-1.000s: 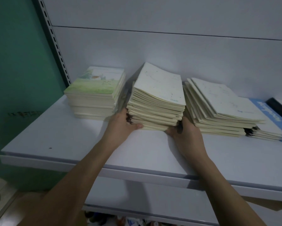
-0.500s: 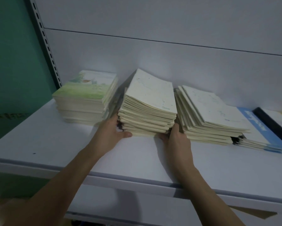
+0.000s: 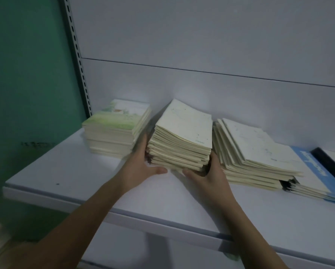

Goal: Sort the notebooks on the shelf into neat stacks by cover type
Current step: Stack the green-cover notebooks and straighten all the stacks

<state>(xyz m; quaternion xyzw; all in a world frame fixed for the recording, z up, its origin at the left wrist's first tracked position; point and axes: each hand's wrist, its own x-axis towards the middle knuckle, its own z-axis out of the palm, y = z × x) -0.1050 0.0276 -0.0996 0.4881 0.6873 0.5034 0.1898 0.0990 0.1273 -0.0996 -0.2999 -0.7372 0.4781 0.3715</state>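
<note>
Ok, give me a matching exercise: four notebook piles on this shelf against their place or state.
1. green-cover stack
2. middle cream stack
3. slumped cream stack
4. blue-cover pile

A. fanned out, leaning
B. far right
C. between both hands
D. nearest the green wall

Pairs: 1-D, 2-C, 3-A, 4-B. The left hand and right hand flank the middle stack.

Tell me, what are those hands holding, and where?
Both hands, left and right, clasp the middle stack of cream notebooks by its lower front corners, one each side.
</note>
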